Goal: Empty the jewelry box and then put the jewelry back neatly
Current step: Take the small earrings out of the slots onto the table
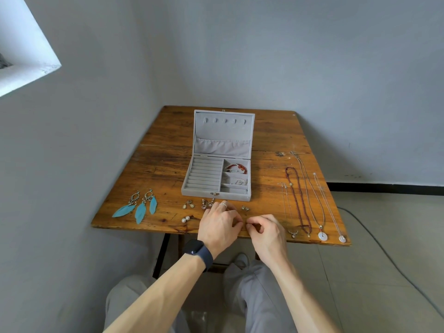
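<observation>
Worn wooden table (168,150), grey walls (312,56)

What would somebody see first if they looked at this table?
Probably the bright blue feather earrings at the table's near left corner. Next comes the open grey jewelry box in the middle, with a red bracelet in one compartment, and the long necklaces laid in straight lines on the right.

Your left hand (219,224) and right hand (266,233) meet at the near edge of the wooden table (168,152), fingers curled tip to tip; what they pinch, if anything, is too small to tell. The grey jewelry box (199,192) stands open just beyond, a red bracelet (236,167) in its far right compartment. Feather earrings (140,209) lie left, necklaces (297,200) right.
</observation>
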{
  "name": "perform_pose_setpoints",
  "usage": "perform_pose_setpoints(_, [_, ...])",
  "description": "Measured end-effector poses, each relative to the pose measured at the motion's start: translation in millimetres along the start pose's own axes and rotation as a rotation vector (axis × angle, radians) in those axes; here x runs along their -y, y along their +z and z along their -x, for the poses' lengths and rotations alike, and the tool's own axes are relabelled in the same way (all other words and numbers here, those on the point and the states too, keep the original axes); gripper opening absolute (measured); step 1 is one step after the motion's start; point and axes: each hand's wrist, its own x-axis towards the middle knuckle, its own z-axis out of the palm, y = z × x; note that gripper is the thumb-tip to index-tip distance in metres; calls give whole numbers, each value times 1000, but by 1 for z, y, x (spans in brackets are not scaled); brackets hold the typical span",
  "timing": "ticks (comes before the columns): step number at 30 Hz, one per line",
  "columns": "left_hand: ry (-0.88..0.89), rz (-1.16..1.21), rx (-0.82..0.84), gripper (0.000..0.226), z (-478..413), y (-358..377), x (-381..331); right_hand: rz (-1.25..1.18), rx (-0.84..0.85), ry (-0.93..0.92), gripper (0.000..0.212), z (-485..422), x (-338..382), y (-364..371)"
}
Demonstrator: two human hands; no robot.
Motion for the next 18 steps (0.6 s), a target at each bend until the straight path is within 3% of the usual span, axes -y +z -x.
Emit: perform_pose_setpoints(18, [42, -37, 27, 20, -2, -6, 2, -40, 9, 38, 16, 0, 0, -1])
